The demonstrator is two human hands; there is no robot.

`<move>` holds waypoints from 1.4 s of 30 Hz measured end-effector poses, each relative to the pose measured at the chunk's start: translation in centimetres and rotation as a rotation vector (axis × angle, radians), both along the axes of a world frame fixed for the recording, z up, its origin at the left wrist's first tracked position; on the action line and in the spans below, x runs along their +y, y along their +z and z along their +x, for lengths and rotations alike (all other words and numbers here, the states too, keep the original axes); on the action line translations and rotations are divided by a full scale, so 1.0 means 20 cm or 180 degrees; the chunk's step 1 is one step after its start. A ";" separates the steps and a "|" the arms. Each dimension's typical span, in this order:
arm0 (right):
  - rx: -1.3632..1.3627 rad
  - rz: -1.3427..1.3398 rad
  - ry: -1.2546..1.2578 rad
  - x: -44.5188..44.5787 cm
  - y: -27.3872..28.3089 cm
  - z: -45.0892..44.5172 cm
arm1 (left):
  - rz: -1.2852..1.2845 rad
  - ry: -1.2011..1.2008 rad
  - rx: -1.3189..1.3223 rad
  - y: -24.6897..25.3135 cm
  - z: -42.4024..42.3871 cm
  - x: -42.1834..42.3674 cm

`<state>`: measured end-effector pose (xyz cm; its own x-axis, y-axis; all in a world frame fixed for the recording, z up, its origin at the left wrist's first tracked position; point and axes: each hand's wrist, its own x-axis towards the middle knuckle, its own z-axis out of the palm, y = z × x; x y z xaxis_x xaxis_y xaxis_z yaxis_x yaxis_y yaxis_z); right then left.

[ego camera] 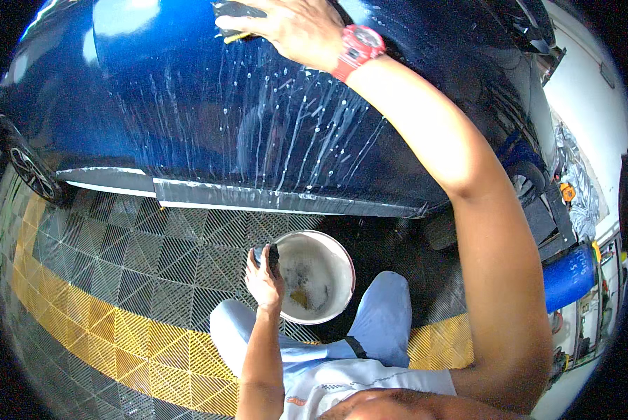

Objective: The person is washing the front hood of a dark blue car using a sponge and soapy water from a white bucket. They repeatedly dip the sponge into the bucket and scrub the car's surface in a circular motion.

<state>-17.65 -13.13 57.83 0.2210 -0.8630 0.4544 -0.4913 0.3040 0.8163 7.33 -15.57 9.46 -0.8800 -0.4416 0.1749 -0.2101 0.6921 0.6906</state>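
Note:
My right hand (300, 31), with a red wristwatch (360, 47) at its wrist, is pressed flat over a dark sponge (235, 13) with a yellow edge. The sponge lies against the side of a blue car (198, 105). Below it, whitish suds and drips run down the panel to the lower sill (272, 194). My left hand (264, 281) grips a small black block (268, 255), perhaps a sponge, at the left rim of a white bucket (345, 262). Inside the bucket is cloudy liquid with a yellowish-brown patch; I cannot tell what that patch is.
Grey and yellow slatted floor tiles (114, 325) run under the car and bucket. A car wheel (30, 165) stands at the far left. To the right are a blue drum (571, 281), crumpled silvery sheeting (579, 184) and a white wall (581, 94). My knees flank the bucket.

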 end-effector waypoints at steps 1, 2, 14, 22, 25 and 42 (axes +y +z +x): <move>0.0134 0.0008 -0.0187 0.06 -0.04 -0.06 | 0.0037 -0.0012 0.0029 0.01 -0.01 0.01; 0.0046 0.0123 -0.0344 0.13 -0.12 -0.05 | -0.0027 0.0105 -0.0052 0.00 0.01 -0.05; -0.0016 0.0202 -0.0445 0.05 -0.30 0.01 | 0.0022 0.0035 0.0063 0.00 0.01 -0.01; -0.0022 0.0188 -0.0718 0.82 -0.31 0.03 | 0.0117 0.0043 0.0004 -0.03 0.01 -0.03; 0.0193 -0.0057 -0.0614 0.29 -0.28 0.02 | 0.0042 0.0047 -0.0006 -0.05 0.01 -0.02; -0.0535 -0.0226 0.0080 0.18 0.09 0.13 | 0.0041 0.0065 0.0067 0.01 0.01 -0.03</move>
